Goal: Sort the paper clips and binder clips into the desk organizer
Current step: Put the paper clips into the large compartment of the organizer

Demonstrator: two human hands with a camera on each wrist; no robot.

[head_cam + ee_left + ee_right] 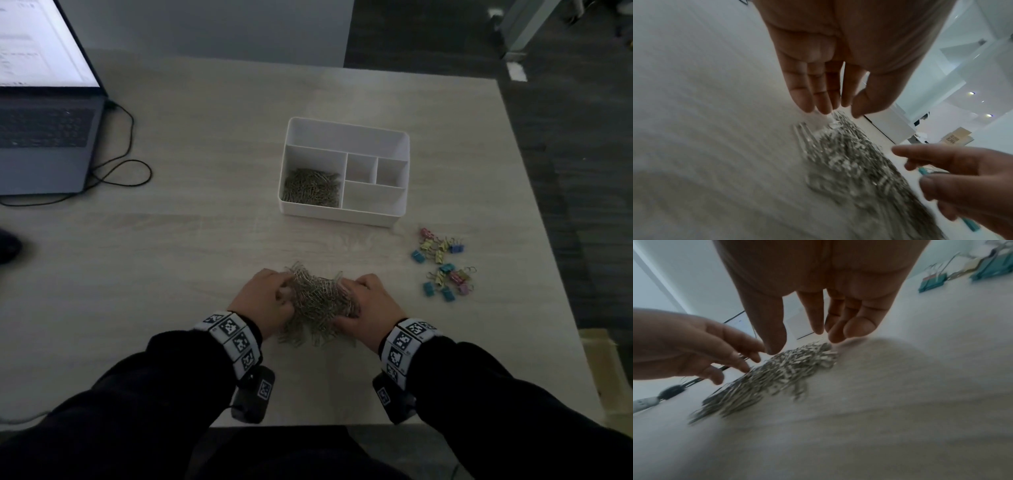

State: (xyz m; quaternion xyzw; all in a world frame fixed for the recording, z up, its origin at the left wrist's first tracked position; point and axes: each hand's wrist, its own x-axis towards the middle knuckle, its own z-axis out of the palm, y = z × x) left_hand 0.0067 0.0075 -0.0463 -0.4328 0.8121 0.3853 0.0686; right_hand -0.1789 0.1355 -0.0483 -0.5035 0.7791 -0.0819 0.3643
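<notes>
Both hands are cupped loose around the paper clip pile (317, 301) near the table's front edge, left hand (262, 303) and right hand (371, 303) flanking it with fingers relaxed, while the desk organizer (394, 217) sits straight ahead toward mid-table.

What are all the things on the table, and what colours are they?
paper clip pile: one heap, silver, near table edge, between the hands
paper clips in organizer: one heap, silver, large left compartment
desk organizer: one, white, mid-table; other compartments look empty
binder clips: a loose scatter, teal, yellow, pink, blue, on the table right of the organizer
laptop: one, grey, screen lit, far left
cable: one, black, looped beside the laptop
table: one, pale wood
left hand: left of the pile, fingers at it
right hand: right of the pile, fingers at it
</notes>
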